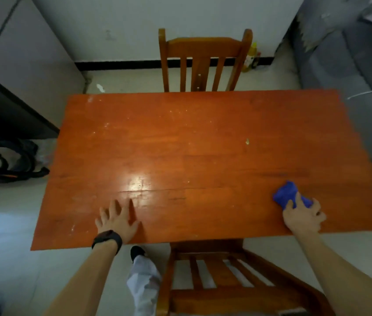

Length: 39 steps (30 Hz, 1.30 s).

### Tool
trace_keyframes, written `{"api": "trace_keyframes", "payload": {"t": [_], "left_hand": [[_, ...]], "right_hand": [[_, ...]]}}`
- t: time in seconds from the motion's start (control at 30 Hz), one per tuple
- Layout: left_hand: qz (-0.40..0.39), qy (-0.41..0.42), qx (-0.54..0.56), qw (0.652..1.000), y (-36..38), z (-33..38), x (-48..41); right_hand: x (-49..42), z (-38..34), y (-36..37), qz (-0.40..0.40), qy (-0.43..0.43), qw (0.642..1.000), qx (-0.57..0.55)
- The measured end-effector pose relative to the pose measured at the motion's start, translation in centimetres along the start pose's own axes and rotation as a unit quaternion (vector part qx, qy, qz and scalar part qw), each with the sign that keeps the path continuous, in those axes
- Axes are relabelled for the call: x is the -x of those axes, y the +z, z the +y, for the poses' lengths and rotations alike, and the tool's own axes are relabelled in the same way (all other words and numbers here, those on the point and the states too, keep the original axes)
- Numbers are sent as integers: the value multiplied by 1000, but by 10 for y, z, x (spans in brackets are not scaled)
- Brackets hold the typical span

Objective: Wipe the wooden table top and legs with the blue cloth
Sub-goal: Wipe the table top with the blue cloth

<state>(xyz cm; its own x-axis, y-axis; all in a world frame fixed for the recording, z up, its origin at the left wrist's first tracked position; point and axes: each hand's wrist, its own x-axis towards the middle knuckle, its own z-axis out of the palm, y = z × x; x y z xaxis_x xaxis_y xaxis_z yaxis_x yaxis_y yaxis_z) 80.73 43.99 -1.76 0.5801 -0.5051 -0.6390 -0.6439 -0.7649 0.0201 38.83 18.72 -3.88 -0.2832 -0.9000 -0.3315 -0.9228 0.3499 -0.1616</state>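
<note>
Orange-brown wood fills the middle: the wooden table top (192,156). Lower left of centre, the left hand (117,221) lies flat, fingers spread, black watch (107,240) on its wrist. Lower right, the right hand (302,218) grips the bunched blue cloth (288,195) against the top.

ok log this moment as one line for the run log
stage: wiping top | right hand: grips blue cloth on table top, near-right area | left hand: flat on top by near edge
</note>
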Motion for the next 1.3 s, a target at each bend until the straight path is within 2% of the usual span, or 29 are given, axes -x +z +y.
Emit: {"api": "trace_keyframes", "payload": {"t": [0.07,0.17,0.27,0.37,0.43,0.5,0.57,0.63,0.73,0.8,0.87,0.93,1.0,1.07,1.13,1.2,1.3], "left_hand": [[-8,49,-50,998,1,-17,-17],[-17,94,-69,993,6,-34,-24],[7,114,-97,989,2,-39,-27],[6,127,-105,986,-2,-42,-28],[7,138,-112,984,-5,-42,-27],[2,157,-137,978,-9,-44,-31],[-21,180,-165,970,-16,-48,-35],[-29,199,-182,963,-22,-53,-39],[0,219,-207,954,-31,-62,-45],[-2,221,-214,951,-29,-67,-43],[-4,231,-207,951,-29,-71,-44],[-7,258,-211,943,-33,-74,-50],[-7,309,-208,928,-45,-82,-64],[-26,347,-182,920,-59,-84,-80],[-42,362,-149,919,-76,-89,-100],[-31,361,-127,923,-96,-95,-115],[2,353,-121,928,-118,-94,-136]], "right_hand": [[42,-17,21,-13,53,998,18],[115,-70,61,-29,41,998,31],[197,-129,95,-38,-79,996,16],[246,-167,111,-150,-221,964,10],[247,-177,107,-200,-248,947,-51],[224,-176,92,-157,-209,957,-126],[182,-161,73,-61,-125,976,-166],[142,-134,59,1,-29,990,-135],[140,-131,75,-2,51,997,-50],[180,-154,99,4,37,999,-29],[225,-183,120,-3,-33,999,-18],[263,-214,134,-59,-129,990,5],[288,-242,142,-135,-183,973,-25],[282,-253,138,-164,-163,966,-115],[267,-257,126,-145,-85,968,-187],[253,-260,103,-92,-46,966,-238],[223,-259,73,-7,-40,961,-273]]}}
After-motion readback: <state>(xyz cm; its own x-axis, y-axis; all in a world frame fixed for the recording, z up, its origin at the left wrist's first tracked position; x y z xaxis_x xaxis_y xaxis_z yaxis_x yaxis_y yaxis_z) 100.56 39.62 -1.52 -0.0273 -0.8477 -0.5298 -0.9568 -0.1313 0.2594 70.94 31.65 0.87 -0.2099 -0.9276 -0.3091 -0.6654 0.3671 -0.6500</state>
